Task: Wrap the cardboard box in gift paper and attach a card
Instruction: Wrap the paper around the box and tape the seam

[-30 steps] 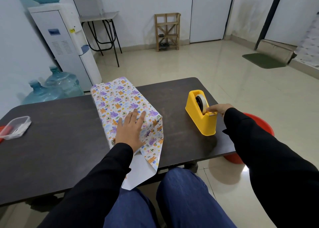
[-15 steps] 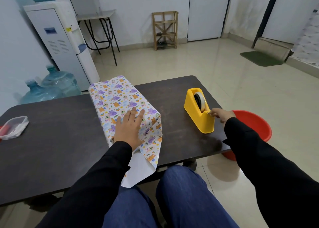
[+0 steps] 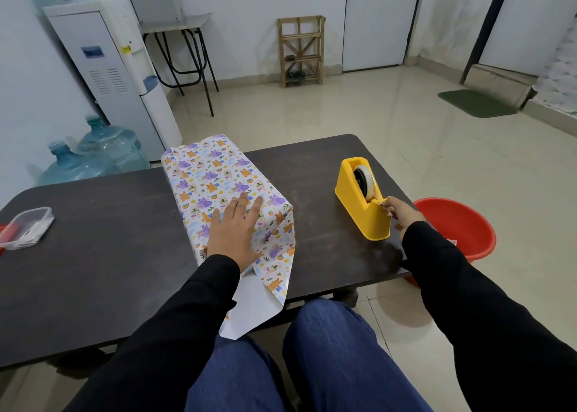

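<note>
The box (image 3: 215,174) stands on the dark table (image 3: 93,255), covered in white gift paper printed with purple and orange animals. Loose paper (image 3: 253,305) hangs off the near end, white side showing, past the table's front edge. My left hand (image 3: 234,230) lies flat on top of the wrapped box, fingers straight, pressing the paper down. A yellow tape dispenser (image 3: 362,205) sits to the right of the box. My right hand (image 3: 398,212) pinches the tape end at the dispenser's cutter.
A clear plastic container (image 3: 26,227) lies at the table's left edge. A red basin (image 3: 459,227) stands on the floor to the right of the table. Behind the table are a water cooler (image 3: 109,68) and blue water bottles (image 3: 96,159).
My right hand has pulled back from the tape roll toward the dispenser's near end, drawing the tape with it. My left hand has stayed flat on the box.
</note>
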